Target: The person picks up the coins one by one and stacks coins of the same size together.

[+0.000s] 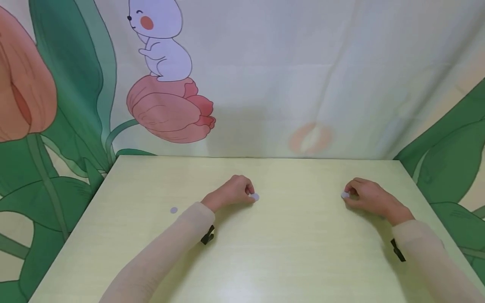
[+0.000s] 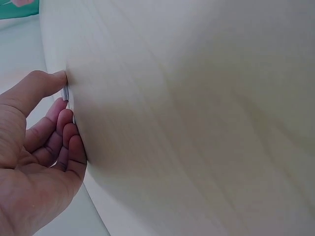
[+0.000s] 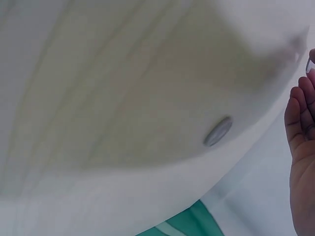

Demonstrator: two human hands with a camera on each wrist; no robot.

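My left hand (image 1: 235,190) is low over the middle of the table, and its thumb and index finger pinch a small pale grey disc (image 1: 255,197). In the left wrist view, the disc (image 2: 65,92) shows edge-on between those fingertips, close to the tabletop. On the right side, my right hand (image 1: 367,195) pinches another small pale disc (image 1: 344,195) between thumb and fingers. Only part of this disc (image 3: 308,66) shows at the edge of the right wrist view. A further grey disc (image 3: 218,131) lies flat on the table near the right hand.
A loose grey disc (image 1: 174,210) lies on the pale wooden table (image 1: 288,252), left of the left hand. Behind the table hangs a curtain (image 1: 265,84) printed with tulips and a white animal. Dark straps (image 1: 208,235) show below the sleeves.
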